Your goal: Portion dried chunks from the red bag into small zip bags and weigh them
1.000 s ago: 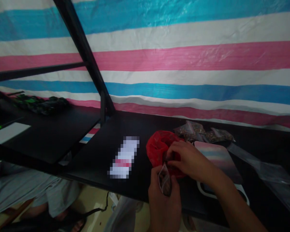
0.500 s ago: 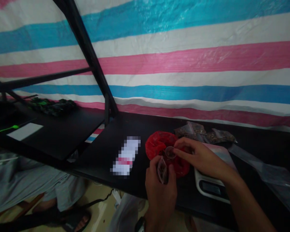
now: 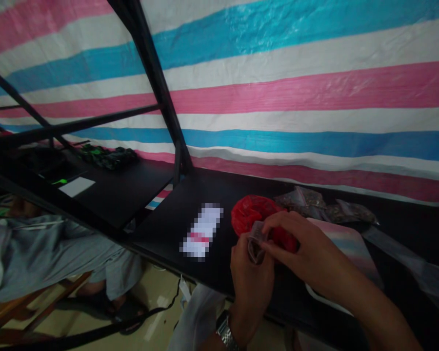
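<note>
Red bag [image 3: 247, 213] obstructs ahead; table [image 3: 159, 239] offers leftward room.

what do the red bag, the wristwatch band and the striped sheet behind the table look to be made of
Red bag: likely thin plastic, glossy and crinkled. Wristwatch band: probably metal, with shiny silvery links. Striped sheet: likely plastic tarpaulin, given its glossy, creased surface.

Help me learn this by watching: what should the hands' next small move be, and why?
Probably tap the cup lightly: the right hand seems to hold it tilted at the mouth of the bag, which the left hand holds open. Whether the cup is empty, I can't tell.
</note>
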